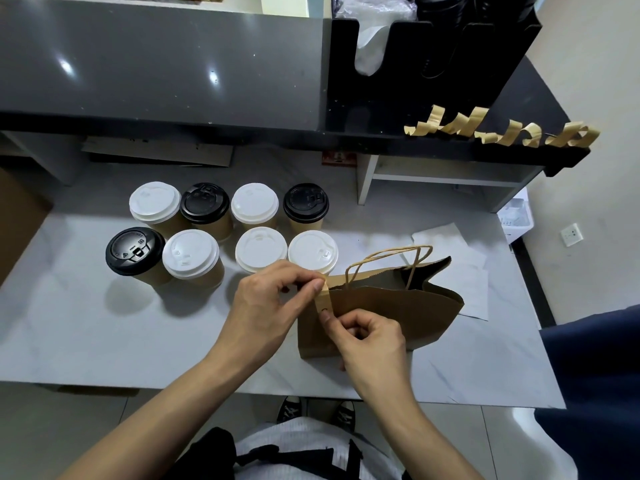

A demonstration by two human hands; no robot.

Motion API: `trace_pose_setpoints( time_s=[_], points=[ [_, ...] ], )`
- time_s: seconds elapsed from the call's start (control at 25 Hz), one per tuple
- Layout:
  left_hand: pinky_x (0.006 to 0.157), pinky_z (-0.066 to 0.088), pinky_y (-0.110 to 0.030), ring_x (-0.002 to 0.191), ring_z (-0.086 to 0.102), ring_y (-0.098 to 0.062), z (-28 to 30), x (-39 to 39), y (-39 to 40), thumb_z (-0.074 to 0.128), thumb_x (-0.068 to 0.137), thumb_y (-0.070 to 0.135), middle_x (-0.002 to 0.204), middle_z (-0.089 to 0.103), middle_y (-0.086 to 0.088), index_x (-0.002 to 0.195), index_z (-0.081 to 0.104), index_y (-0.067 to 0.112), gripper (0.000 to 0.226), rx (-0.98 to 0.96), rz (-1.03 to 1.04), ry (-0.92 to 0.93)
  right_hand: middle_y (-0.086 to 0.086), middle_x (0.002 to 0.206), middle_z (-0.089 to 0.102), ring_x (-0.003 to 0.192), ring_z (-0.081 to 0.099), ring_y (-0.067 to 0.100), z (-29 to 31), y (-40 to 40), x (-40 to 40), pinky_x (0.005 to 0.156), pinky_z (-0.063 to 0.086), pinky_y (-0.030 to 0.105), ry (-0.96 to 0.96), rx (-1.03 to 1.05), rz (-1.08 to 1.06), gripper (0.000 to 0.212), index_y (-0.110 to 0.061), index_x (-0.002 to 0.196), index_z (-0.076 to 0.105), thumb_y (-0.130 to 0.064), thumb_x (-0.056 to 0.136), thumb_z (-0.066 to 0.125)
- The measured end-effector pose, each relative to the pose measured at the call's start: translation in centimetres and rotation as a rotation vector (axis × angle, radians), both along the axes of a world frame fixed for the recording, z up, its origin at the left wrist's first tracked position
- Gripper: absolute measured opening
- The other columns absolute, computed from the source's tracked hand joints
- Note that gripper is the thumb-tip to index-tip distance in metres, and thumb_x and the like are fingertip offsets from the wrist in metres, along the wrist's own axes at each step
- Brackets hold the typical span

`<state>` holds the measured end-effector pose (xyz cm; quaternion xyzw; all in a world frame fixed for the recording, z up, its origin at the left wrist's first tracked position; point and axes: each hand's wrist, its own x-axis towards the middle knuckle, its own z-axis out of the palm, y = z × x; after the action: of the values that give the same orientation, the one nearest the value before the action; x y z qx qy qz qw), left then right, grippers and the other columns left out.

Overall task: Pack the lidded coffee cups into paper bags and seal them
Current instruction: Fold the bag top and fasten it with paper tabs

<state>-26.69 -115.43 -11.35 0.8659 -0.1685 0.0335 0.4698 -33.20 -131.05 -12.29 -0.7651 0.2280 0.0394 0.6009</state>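
A brown paper bag (391, 313) with twisted paper handles stands on the white table (104, 327), its mouth partly open at the right. A tan strip of tape (323, 299) lies over the bag's left top corner. My left hand (266, 303) pinches the strip's upper end at the bag's rim. My right hand (370, 337) pinches its lower end against the bag's front. Several lidded coffee cups (190, 254), some with white lids and some with black, stand in two rows to the left of the bag.
More tan tape strips (502, 131) hang from the edge of the dark shelf at the back right. White paper sheets (460, 258) lie behind the bag. A black organizer (415, 81) stands on the shelf. A blue cloth (595, 393) is at the right edge.
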Motion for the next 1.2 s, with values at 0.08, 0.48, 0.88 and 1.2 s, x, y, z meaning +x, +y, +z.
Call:
trace_pose_setpoints(
  time_s=[0.08, 0.48, 0.88, 1.2],
  points=[
    [0.076, 0.054, -0.024, 0.091, 0.067, -0.004, -0.05, 0.00, 0.07, 0.073, 0.093, 0.025, 0.094, 0.072, 0.018, 0.099, 0.080, 0.022, 0.009, 0.018, -0.005, -0.011, -0.009, 0.049, 0.057, 0.046, 0.051, 0.004, 0.04, 0.00, -0.05, 0.049, 0.044, 0.022, 0.001, -0.004, 0.004, 0.033, -0.020, 0.061, 0.069, -0.039, 0.087, 0.078],
    [0.077, 0.055, -0.026, 0.095, 0.064, -0.004, -0.03, -0.09, 0.64, 0.068, 0.092, 0.040, 0.103, 0.066, 0.014, 0.112, 0.077, 0.027, 0.026, 0.175, -0.112, -0.071, -0.004, 0.051, 0.060, 0.044, 0.053, 0.010, 0.23, 0.00, -0.10, 0.046, 0.045, 0.025, 0.004, -0.029, -0.003, 0.036, -0.019, 0.062, 0.070, -0.046, 0.086, 0.077],
    [0.081, 0.055, -0.034, 0.098, 0.063, -0.007, -0.64, -0.06, 0.69, 0.059, 0.096, 0.048, 0.105, 0.065, 0.016, 0.115, 0.077, 0.032, 0.030, 0.247, -0.110, -0.098, 0.001, 0.049, 0.060, 0.040, 0.054, 0.011, 0.25, -0.11, -0.05, 0.042, 0.044, 0.021, 0.041, -0.045, 0.023, 0.036, -0.017, 0.066, 0.071, -0.045, 0.087, 0.076],
    [0.079, 0.052, -0.039, 0.096, 0.060, -0.010, -0.78, 0.44, 0.95, 0.053, 0.097, 0.050, 0.103, 0.067, 0.016, 0.109, 0.077, 0.032, 0.032, 0.278, -0.157, -0.109, -0.001, 0.048, 0.059, 0.041, 0.053, 0.010, 0.14, -0.30, -0.01, 0.042, 0.046, 0.023, 0.063, -0.055, 0.037, 0.032, -0.017, 0.067, 0.073, -0.041, 0.088, 0.077]
  ],
)
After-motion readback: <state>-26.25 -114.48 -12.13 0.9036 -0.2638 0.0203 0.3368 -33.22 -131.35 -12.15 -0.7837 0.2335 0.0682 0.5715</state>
